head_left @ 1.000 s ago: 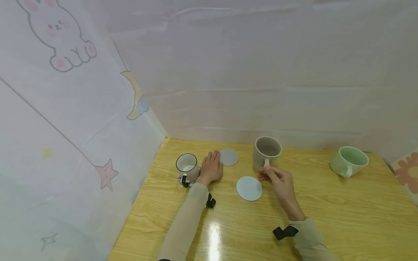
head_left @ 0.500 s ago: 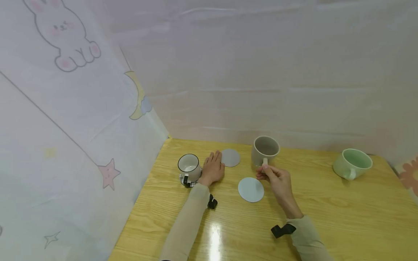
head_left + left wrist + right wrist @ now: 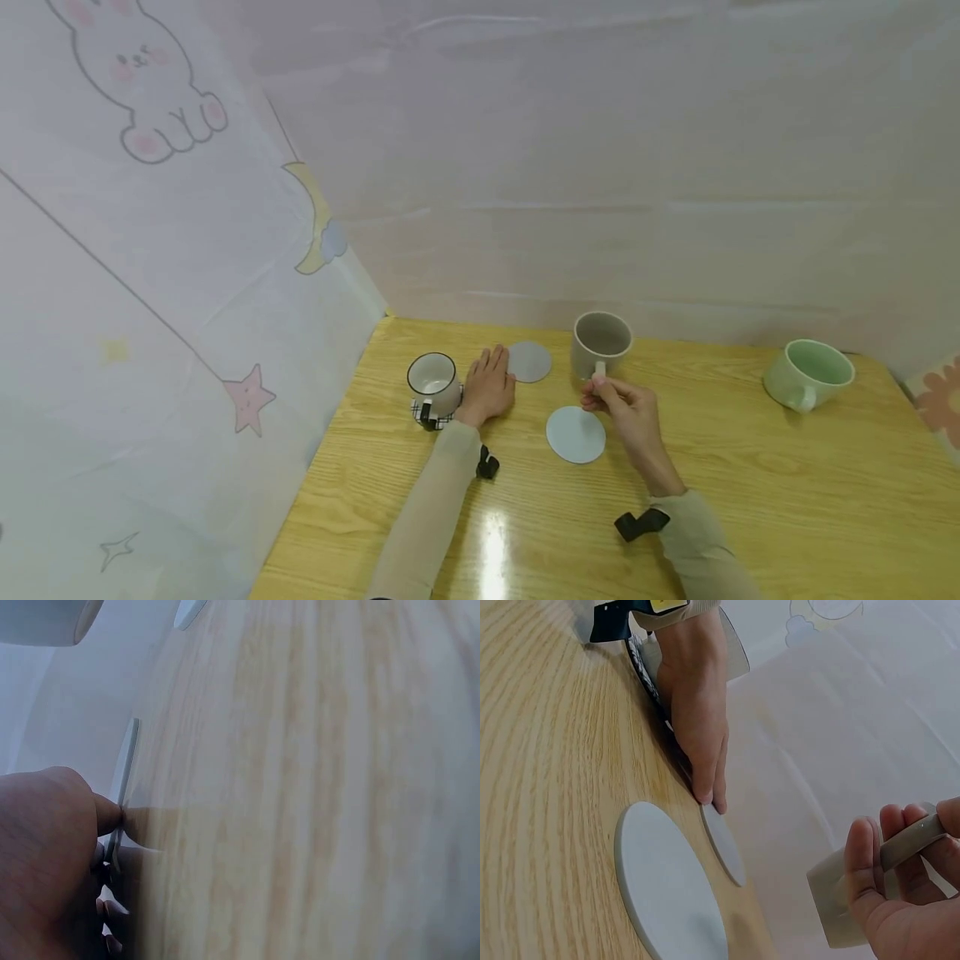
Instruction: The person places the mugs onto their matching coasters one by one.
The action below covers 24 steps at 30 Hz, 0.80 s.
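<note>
My right hand (image 3: 628, 418) pinches the handle of a taupe mug (image 3: 591, 358) between thumb and fingers, and several fingers pass through the handle in the right wrist view. The mug (image 3: 836, 900) hangs upright, a little above the table. My left hand (image 3: 487, 390) lies low with fairly straight fingers; its fingertips touch the edge of a round grey coaster (image 3: 529, 362) flat on the table. In the left wrist view its thumb (image 3: 109, 814) meets that coaster's rim. A pale blue-white round coaster (image 3: 576, 435) lies nearer, between both hands.
Just left of my left hand, a white mug (image 3: 435, 385) with black rim and handle stands on a checked coaster (image 3: 418, 414). A light green cup (image 3: 806, 379) stands far right on the wooden table (image 3: 750, 500). A printed cloth wall (image 3: 525, 167) rises behind the table.
My right hand has carried the taupe mug slightly left, towards the grey coaster. The left hand has stayed at the coaster's edge. The head view has shifted a little.
</note>
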Each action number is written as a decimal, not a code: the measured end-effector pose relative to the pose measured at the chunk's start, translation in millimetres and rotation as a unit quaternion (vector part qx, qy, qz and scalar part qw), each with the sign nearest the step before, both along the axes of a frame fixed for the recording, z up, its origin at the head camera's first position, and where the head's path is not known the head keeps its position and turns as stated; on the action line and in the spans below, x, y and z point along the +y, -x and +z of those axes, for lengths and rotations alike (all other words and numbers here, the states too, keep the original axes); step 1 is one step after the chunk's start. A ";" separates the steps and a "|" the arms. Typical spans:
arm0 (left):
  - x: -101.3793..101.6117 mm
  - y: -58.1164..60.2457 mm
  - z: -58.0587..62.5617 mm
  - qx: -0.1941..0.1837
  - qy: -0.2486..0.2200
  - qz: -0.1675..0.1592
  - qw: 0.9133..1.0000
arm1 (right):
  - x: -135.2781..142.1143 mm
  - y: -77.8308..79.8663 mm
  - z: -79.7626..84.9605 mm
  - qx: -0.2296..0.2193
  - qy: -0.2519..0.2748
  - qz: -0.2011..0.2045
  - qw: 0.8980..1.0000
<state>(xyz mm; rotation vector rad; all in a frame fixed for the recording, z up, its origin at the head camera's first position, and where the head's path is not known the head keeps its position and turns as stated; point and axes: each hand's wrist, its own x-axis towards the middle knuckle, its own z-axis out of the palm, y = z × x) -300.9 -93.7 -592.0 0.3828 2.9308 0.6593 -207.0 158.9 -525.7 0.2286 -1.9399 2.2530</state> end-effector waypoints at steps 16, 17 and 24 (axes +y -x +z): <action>-2.9 5.8 -9.1 0.001 0.013 -0.002 1.000 | -13.5 4.7 -7.4 -0.009 -0.021 -0.002 1.000; -2.6 5.9 -9.3 0.002 0.013 -0.002 1.000 | -14.0 5.1 -7.9 -0.011 -0.022 -0.004 1.000; -1.4 6.8 -10.8 0.002 0.017 -0.005 1.000 | -15.4 8.2 -11.0 -0.015 -0.035 -0.005 0.999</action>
